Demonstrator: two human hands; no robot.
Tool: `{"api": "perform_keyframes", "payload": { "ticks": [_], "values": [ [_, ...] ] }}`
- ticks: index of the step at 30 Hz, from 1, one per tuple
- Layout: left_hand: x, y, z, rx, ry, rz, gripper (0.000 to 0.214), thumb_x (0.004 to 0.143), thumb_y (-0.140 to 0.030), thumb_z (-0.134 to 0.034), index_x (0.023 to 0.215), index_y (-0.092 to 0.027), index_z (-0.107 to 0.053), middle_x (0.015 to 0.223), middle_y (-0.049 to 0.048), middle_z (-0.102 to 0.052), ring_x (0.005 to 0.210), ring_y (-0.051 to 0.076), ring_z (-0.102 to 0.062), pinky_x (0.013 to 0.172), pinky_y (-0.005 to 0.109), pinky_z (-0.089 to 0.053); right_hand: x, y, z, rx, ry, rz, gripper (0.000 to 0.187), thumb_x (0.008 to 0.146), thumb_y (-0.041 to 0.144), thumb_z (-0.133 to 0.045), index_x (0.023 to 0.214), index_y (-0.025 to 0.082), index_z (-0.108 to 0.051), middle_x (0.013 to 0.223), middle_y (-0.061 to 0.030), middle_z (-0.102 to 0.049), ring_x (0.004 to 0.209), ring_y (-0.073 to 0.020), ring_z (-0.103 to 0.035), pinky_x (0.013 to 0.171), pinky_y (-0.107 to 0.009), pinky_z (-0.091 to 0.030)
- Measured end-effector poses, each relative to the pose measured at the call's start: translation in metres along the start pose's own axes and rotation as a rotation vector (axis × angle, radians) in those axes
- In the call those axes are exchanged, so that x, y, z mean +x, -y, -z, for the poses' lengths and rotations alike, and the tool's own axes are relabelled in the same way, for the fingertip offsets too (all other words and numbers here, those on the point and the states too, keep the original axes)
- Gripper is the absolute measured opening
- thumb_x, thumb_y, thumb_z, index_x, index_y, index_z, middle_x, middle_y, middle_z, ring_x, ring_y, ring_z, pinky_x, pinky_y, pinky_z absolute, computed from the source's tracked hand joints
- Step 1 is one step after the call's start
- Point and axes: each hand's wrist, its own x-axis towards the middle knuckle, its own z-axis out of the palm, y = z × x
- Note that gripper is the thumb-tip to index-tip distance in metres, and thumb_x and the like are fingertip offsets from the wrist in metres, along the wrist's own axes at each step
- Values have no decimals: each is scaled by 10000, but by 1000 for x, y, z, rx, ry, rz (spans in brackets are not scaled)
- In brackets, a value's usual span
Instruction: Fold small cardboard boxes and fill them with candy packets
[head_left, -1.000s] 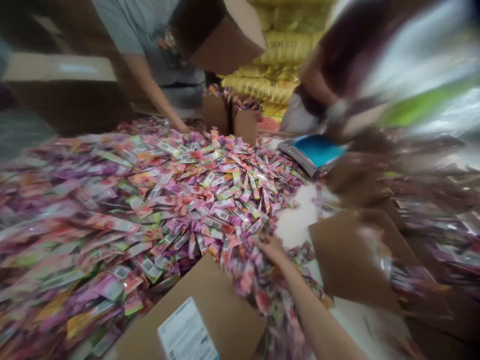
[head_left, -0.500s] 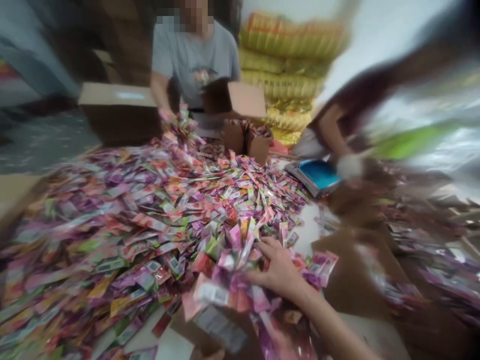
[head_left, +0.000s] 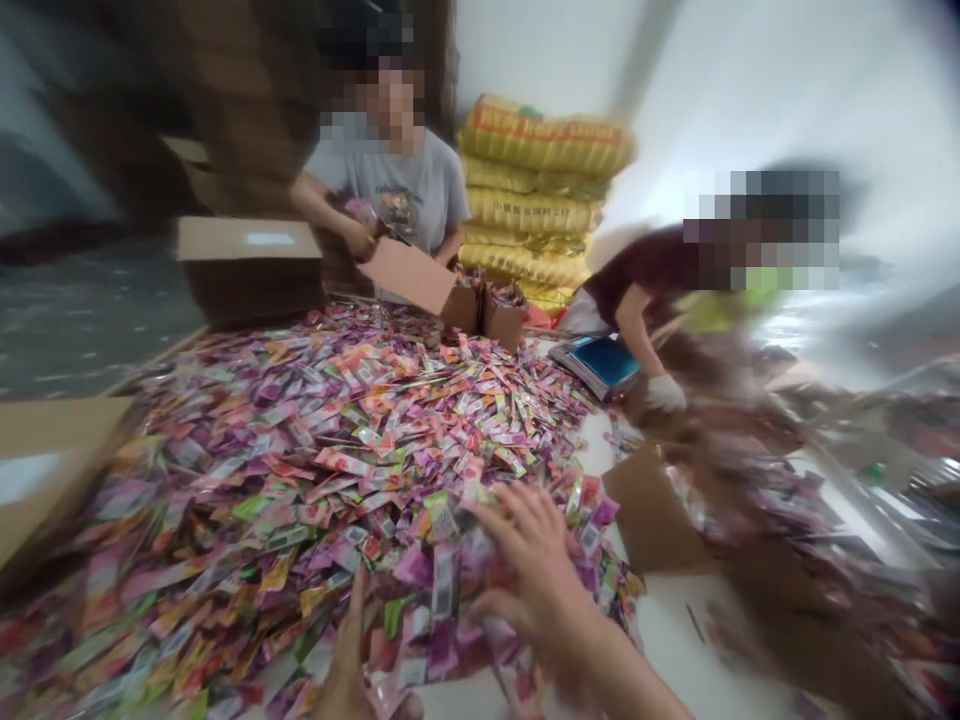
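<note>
A wide heap of small colourful sachets (head_left: 322, 470) in pink, purple, orange and green covers the table in front of me. At the heap's near side, my right hand (head_left: 529, 560) rests on loose sachets with its fingers apart. My left hand (head_left: 346, 660) is low in the view, index finger stretched forward and thumb apart, against the near sachets. Between the two hands lie several sachets, one showing a barcode (head_left: 444, 585). Motion blurs my right fingertips.
Across the heap, a person in a grey shirt (head_left: 405, 200) handles an open carton (head_left: 416, 275). At right, a gloved person (head_left: 637, 270) bends beside a blue-topped device (head_left: 604, 362). Cartons (head_left: 251, 265) stand left; another (head_left: 652, 510) lies right. Yellow sacks (head_left: 540, 210) are stacked behind.
My left hand has come up into view, and the carton at the near edge no longer shows. The grey-shirted person's hand has risen from the heap to the carton, which has tilted.
</note>
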Motion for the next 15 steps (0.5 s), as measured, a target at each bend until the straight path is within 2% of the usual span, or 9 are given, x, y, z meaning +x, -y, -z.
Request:
{"api": "perform_keyframes", "payload": {
  "ticks": [2, 3, 4, 5, 7, 9, 10, 12, 15],
  "values": [
    [21, -30, 18, 103, 34, -95, 1462, 518, -383, -926, 1611, -329, 42, 1685, 167, -157, 1506, 438, -275, 1072, 518, -494, -23, -19, 11, -48, -259, -267, 898, 811, 573, -737, 1565, 342, -308, 1621, -109, -315, 1488, -405, -251, 1192, -644, -220],
    [31, -46, 22, 174, 102, -76, 1443, 506, -299, -926, 1611, -360, 0, 1697, 153, -105, 1498, 440, -293, 1065, 508, -499, -34, -29, 10, -27, -333, -417, 912, 807, 547, -740, 1568, 302, -301, 1578, -143, -364, 1449, -412, -317, 1155, -631, -306],
    [39, -62, 21, 262, 182, -40, 1349, 534, -251, -901, 1607, -390, -95, 1699, 142, -94, 1466, 434, -361, 1048, 491, -512, -43, -35, 5, 24, -352, -532, 938, 793, 517, -749, 1569, 258, -291, 1517, -169, -423, 1394, -410, -391, 1112, -608, -382],
    [45, -77, 18, 361, 262, -5, 1193, 590, -230, -864, 1583, -411, -227, 1696, 135, -110, 1405, 420, -457, 1026, 477, -524, -51, -38, -4, 90, -322, -584, 933, 792, 463, -747, 1568, 228, -284, 1455, -173, -470, 1341, -391, -449, 1082, -572, -433],
    [53, -101, 4, 560, 399, -32, 817, 711, -222, -775, 1460, -390, -492, 1673, 140, -193, 1246, 385, -611, 993, 470, -530, -60, -30, -26, 168, -225, -506, 798, 828, 269, -667, 1546, 224, -323, 1385, -142, -510, 1289, -326, -494, 1088, -484, -456],
    [61, -114, -17, 711, 498, -142, 557, 799, -173, -674, 1336, -306, -621, 1580, 180, -370, 1136, 366, -666, 994, 497, -510, -60, -11, -49, 108, -156, -352, 708, 815, 97, -554, 1496, 231, -411, 1376, -120, -510, 1289, -290, -478, 1126, -435, -422],
    [65, -116, -28, 751, 534, -161, 487, 831, -123, -604, 1296, -264, -647, 1503, 196, -460, 1104, 357, -674, 990, 508, -502, -57, -1, -59, 54, -117, -294, 675, 798, 46, -513, 1448, 222, -473, 1352, -119, -527, 1264, -282, -485, 1123, -424, -419],
    [76, -112, -50, 763, 566, -106, 414, 876, -48, -477, 1218, -174, -675, 1307, 213, -602, 1081, 342, -669, 988, 533, -490, -46, 11, -77, -47, 22, -219, 578, 786, 9, -483, 1330, 178, -575, 1262, -131, -584, 1170, -275, -531, 1077, -411, -455],
    [97, -97, -77, 654, 558, -12, 249, 955, -191, -534, 1164, -149, -663, 1190, 145, -657, 1081, 281, -649, 979, 517, -513, -17, 10, -103, -159, 317, -170, 431, 800, 25, -522, 1203, 106, -653, 1169, -176, -653, 1085, -285, -588, 995, -411, -512]
  ]
}}
